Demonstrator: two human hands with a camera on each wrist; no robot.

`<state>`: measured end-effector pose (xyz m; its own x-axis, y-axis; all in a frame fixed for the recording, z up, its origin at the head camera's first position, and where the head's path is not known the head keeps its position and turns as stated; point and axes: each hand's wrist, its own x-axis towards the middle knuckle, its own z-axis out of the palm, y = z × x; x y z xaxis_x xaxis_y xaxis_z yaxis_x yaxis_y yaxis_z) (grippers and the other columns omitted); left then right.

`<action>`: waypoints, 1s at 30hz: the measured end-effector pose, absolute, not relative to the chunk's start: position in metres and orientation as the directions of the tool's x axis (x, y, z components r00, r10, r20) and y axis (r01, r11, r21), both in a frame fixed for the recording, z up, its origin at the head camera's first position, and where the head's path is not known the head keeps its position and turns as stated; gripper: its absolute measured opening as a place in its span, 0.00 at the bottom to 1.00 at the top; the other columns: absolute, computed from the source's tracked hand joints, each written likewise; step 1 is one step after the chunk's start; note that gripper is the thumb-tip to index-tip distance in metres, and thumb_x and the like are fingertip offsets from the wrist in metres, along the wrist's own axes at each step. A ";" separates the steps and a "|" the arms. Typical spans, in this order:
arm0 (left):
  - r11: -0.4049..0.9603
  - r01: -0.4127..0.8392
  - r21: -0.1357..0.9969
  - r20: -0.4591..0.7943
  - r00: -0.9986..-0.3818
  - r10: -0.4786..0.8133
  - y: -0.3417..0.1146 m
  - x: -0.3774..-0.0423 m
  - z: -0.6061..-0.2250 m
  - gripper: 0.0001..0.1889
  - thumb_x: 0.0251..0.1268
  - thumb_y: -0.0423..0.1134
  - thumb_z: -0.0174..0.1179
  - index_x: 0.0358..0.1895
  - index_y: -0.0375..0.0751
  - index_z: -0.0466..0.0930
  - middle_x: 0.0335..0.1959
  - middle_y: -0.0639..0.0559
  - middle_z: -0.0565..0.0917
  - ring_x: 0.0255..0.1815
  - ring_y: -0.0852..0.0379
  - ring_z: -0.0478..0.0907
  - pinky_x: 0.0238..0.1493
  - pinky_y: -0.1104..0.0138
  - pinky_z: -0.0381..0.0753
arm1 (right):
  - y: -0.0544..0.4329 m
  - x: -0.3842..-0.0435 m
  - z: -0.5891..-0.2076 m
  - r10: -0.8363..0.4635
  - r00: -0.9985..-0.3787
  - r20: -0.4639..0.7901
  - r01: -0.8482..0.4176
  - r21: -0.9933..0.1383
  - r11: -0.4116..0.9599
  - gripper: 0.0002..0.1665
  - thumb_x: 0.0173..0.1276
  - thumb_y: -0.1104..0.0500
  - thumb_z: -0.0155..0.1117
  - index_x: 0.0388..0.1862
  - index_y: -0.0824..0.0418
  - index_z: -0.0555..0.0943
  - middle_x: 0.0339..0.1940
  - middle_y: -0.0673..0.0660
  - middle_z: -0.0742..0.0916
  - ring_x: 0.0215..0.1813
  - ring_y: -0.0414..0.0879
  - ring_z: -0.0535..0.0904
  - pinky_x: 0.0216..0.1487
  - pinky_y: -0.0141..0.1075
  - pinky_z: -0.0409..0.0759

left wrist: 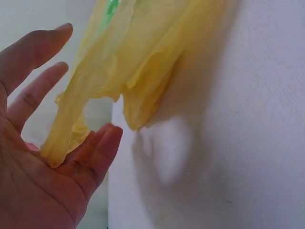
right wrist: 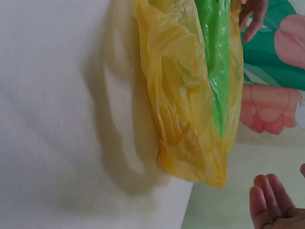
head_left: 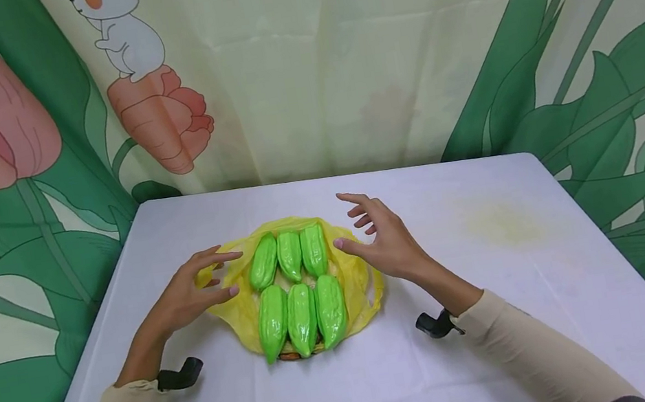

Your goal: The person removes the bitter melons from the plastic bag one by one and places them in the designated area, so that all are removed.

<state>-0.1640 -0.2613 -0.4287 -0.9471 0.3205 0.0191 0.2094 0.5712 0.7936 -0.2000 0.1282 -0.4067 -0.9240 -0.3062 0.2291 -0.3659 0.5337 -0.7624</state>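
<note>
Several glossy green, ridged pods [head_left: 302, 319] with pointed ends lie in two rows on a spread yellow plastic bag [head_left: 241, 324]. My left hand [head_left: 189, 294] is at the bag's left edge, its fingers apart and gently bent. In the left wrist view a handle loop of the bag [left wrist: 62, 129] hangs against the palm between the spread fingers, not gripped. Beside the upper right edge of the bag, my right hand [head_left: 383, 237] is raised with fingers spread and holds nothing. The right wrist view shows its fingertips [right wrist: 271, 195] apart from the bag.
Under the near edge of the bag a brown rim [head_left: 289, 356] peeks out. All this lies on a white-covered table [head_left: 477, 358], which has a faint yellowish stain at the right. A curtain [head_left: 310, 78] printed with tulips and a rabbit hangs behind it.
</note>
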 end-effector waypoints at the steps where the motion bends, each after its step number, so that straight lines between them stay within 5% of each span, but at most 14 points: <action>1: 0.557 0.209 0.804 0.017 -0.944 0.330 -0.262 -0.165 -0.430 0.31 0.68 0.40 0.73 0.74 0.47 0.78 0.82 0.34 0.63 0.76 0.32 0.70 0.72 0.40 0.75 | 0.127 -0.200 -0.408 -0.315 -0.922 0.224 -0.367 -0.764 0.530 0.46 0.68 0.45 0.77 0.82 0.35 0.67 0.64 0.60 0.81 0.61 0.58 0.81 0.61 0.56 0.82; 4: 0.530 0.208 0.822 0.013 -0.938 0.347 -0.262 -0.165 -0.432 0.31 0.68 0.37 0.73 0.74 0.44 0.78 0.76 0.35 0.70 0.61 0.39 0.78 0.61 0.60 0.83 | 0.121 -0.201 -0.411 -0.347 -0.918 0.194 -0.362 -0.769 0.526 0.43 0.69 0.46 0.76 0.80 0.35 0.69 0.65 0.61 0.81 0.61 0.59 0.82 0.61 0.56 0.82; 7: 0.540 0.208 0.816 0.009 -0.938 0.347 -0.262 -0.166 -0.434 0.30 0.68 0.35 0.72 0.73 0.43 0.78 0.70 0.37 0.76 0.53 0.45 0.75 0.50 0.70 0.76 | 0.115 -0.203 -0.414 -0.387 -0.909 0.154 -0.352 -0.781 0.517 0.41 0.69 0.47 0.76 0.79 0.39 0.70 0.66 0.64 0.80 0.61 0.62 0.81 0.63 0.57 0.81; 10: 0.550 0.193 0.813 -0.006 -0.941 0.339 -0.262 -0.166 -0.435 0.29 0.68 0.32 0.71 0.73 0.43 0.78 0.72 0.38 0.77 0.60 0.43 0.75 0.58 0.63 0.76 | 0.107 -0.205 -0.416 -0.426 -0.897 0.117 -0.348 -0.781 0.519 0.40 0.70 0.49 0.75 0.79 0.43 0.71 0.66 0.65 0.80 0.61 0.62 0.82 0.63 0.57 0.81; 14: 0.543 0.150 0.826 -0.044 -0.944 0.327 -0.260 -0.166 -0.437 0.29 0.71 0.27 0.65 0.74 0.46 0.78 0.78 0.39 0.74 0.80 0.37 0.66 0.76 0.40 0.66 | 0.099 -0.209 -0.420 -0.455 -0.887 0.074 -0.345 -0.762 0.549 0.39 0.71 0.50 0.75 0.78 0.45 0.72 0.65 0.64 0.80 0.60 0.59 0.83 0.61 0.53 0.83; 17: 0.529 0.132 0.838 -0.062 -0.941 0.333 -0.260 -0.167 -0.439 0.29 0.73 0.24 0.60 0.75 0.47 0.77 0.80 0.40 0.71 0.83 0.35 0.61 0.78 0.36 0.60 | 0.094 -0.212 -0.425 -0.462 -0.886 0.042 -0.334 -0.748 0.574 0.39 0.71 0.50 0.75 0.78 0.44 0.72 0.65 0.63 0.79 0.60 0.58 0.83 0.59 0.50 0.84; 23: 0.524 0.116 0.844 -0.093 -0.930 0.355 -0.260 -0.169 -0.439 0.28 0.76 0.23 0.54 0.75 0.48 0.78 0.81 0.42 0.70 0.84 0.38 0.60 0.78 0.47 0.64 | 0.087 -0.215 -0.428 -0.444 -0.896 0.005 -0.302 -0.741 0.600 0.38 0.70 0.50 0.76 0.77 0.44 0.73 0.64 0.63 0.79 0.60 0.58 0.83 0.56 0.49 0.85; 30: 0.491 0.103 0.865 -0.099 -0.924 0.369 -0.260 -0.169 -0.439 0.28 0.78 0.25 0.53 0.77 0.47 0.74 0.82 0.40 0.68 0.83 0.38 0.60 0.65 0.82 0.64 | 0.080 -0.218 -0.429 -0.429 -0.903 -0.020 -0.283 -0.724 0.629 0.38 0.69 0.50 0.77 0.76 0.46 0.75 0.60 0.62 0.80 0.60 0.57 0.82 0.53 0.47 0.83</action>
